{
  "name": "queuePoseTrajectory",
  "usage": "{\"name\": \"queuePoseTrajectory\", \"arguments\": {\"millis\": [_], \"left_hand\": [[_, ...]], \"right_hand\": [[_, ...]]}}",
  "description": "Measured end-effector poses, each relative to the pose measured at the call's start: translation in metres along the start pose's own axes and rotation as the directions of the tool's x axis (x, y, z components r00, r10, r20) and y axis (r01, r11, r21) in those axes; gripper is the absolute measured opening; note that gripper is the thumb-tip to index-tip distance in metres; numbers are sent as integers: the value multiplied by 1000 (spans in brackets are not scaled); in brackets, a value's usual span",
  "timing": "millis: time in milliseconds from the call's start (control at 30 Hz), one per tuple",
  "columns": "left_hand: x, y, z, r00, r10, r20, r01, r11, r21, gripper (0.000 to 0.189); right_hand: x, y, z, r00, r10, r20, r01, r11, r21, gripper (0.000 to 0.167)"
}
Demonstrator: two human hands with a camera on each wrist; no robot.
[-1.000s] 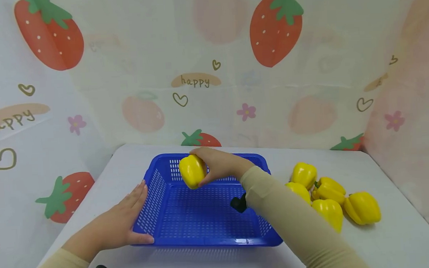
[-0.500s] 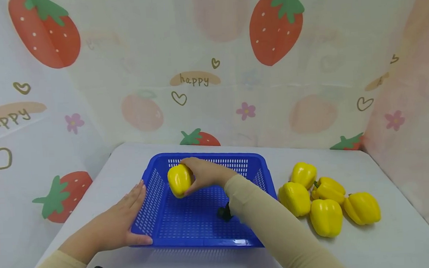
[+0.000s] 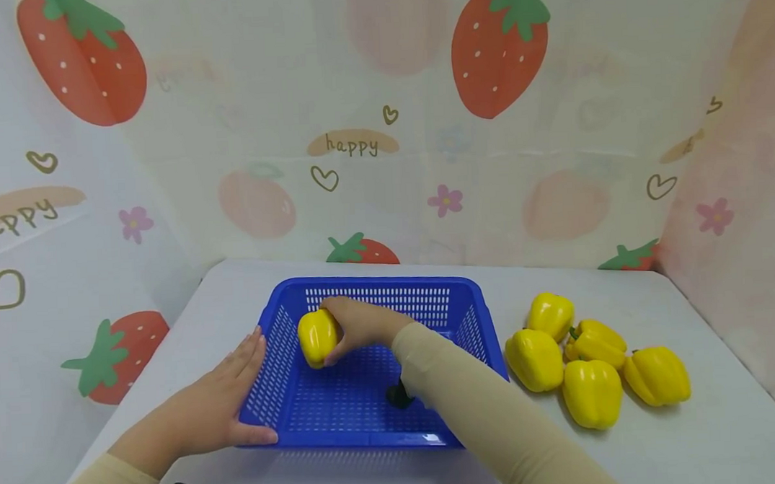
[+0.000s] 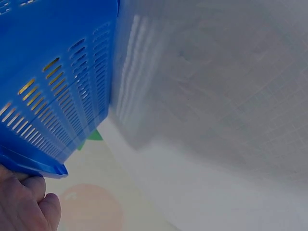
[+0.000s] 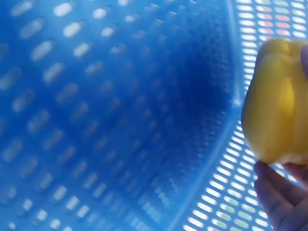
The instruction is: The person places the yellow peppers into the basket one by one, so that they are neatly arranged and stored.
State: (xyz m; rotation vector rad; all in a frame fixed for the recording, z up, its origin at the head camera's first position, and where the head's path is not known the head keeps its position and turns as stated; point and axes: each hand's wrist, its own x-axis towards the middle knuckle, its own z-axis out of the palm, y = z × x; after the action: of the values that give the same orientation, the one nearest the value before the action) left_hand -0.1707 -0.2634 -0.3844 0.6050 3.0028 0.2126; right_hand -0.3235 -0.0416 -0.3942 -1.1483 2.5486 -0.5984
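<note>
A yellow bell pepper (image 3: 318, 339) is held over the left part of the blue plastic basket (image 3: 383, 438), within its walls. My right hand (image 3: 357, 324) grips it from the right, with fingers behind and thumb in front. In the right wrist view the same bell pepper (image 5: 279, 103) appears at the right edge, fingertips below it and the perforated wall behind. My left hand (image 3: 222, 401) rests against the basket's left rim, fingers straight along it and thumb at the front corner. In the left wrist view, the left hand's fingers (image 4: 30, 204) touch the rim.
Several more yellow bell peppers (image 3: 592, 394) lie grouped on the white table (image 3: 708, 444) to the right of the basket. A printed cloth (image 3: 494, 158) with strawberries and hearts hangs behind the table and along both sides.
My right hand has carried the bell pepper leftward and down, deeper into the basket. The left hand stays at the basket's left rim.
</note>
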Motion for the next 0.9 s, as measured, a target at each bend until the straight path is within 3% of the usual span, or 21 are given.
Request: {"name": "queuePoseTrajectory", "arguments": {"millis": [367, 900], "left_hand": [[0, 1, 0, 1000, 2, -4, -2, 1000, 0, 123], [0, 1, 0, 1000, -4, -3, 4, 1000, 2, 124]], "right_hand": [[-1, -3, 9, 997, 73, 34, -69, 993, -98, 82], [-1, 5, 10, 995, 68, 71, -64, 996, -54, 84]]}}
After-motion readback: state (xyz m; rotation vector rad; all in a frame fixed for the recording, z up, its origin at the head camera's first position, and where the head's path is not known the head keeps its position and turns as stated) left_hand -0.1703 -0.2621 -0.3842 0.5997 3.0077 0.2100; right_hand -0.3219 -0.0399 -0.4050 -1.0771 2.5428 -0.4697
